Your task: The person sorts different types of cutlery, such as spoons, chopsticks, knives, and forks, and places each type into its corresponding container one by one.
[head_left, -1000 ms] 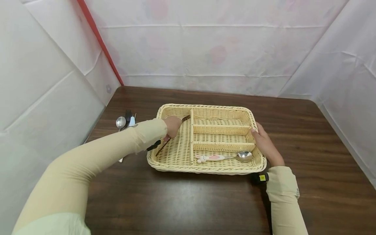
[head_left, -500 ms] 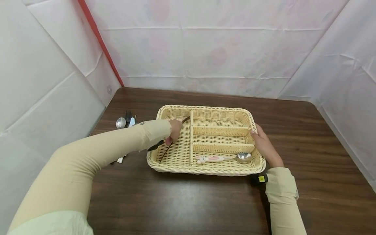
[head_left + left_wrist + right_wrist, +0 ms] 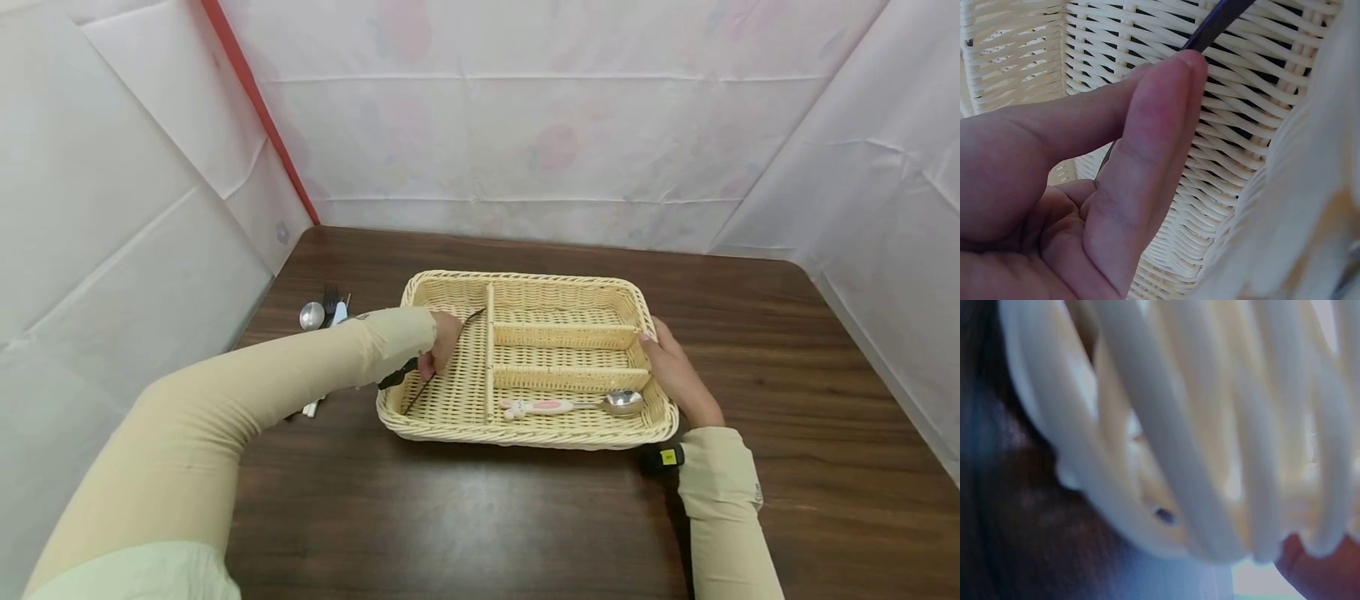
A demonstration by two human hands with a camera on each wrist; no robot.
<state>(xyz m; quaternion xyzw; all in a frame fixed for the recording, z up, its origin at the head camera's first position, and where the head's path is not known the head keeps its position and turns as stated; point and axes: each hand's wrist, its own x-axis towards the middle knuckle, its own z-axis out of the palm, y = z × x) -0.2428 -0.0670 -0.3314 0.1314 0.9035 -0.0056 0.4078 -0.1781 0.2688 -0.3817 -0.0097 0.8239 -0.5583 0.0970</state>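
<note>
In the head view my left hand (image 3: 444, 343) is inside the wide left compartment of a cream woven basket (image 3: 525, 439). It pinches a dark fork (image 3: 417, 398) between thumb and fingers, and the hand hides the fork's middle. The fork slants across the compartment, its head near the divider and its handle end toward the front left corner. Up close in the left wrist view, the fork's dark shaft (image 3: 1216, 25) passes behind the fingertips. My right hand (image 3: 678, 375) grips the basket's right rim, thumb inside. A spoon (image 3: 622, 402) with a white-and-pink rabbit handle lies in the front right compartment.
Left of the basket, partly under my left forearm, lies a group of cutlery: a silver spoon (image 3: 312, 316), a black fork (image 3: 331, 297) and a light-blue handle (image 3: 341, 312). Two dividers split the basket's right side into three narrow compartments. White sheeting (image 3: 555, 125) stands behind the brown table (image 3: 480, 517).
My left hand has shifted slightly right, and the fork has turned so its tines no longer show separately; its head sits a little lower. The right hand keeps its grip on the rim.
</note>
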